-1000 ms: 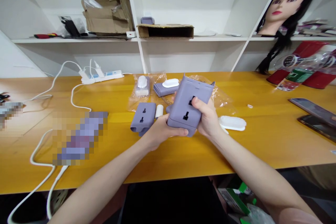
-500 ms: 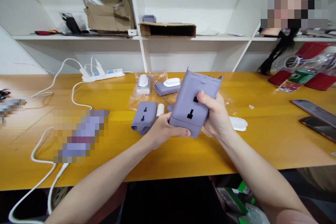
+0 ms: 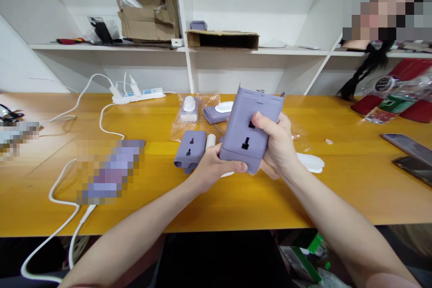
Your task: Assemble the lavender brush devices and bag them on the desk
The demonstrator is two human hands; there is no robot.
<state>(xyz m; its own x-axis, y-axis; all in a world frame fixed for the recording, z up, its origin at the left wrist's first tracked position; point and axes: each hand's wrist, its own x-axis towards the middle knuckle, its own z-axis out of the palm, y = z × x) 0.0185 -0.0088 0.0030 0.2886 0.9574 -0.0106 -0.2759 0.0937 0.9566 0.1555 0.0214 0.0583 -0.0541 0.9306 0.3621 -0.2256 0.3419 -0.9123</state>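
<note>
as left hand (image 3: 214, 167) cups, right hand (image 3: 276, 144) grips adapter (image 3: 243, 128).

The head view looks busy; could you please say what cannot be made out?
In the head view:
Lilac plug adapter: back hidden by the left hand and right hand.
Long object on the table: blurred by pixelation.
Phones: cut off by the picture's right edge.
Green box under the table: cut off by the bottom edge.
</note>
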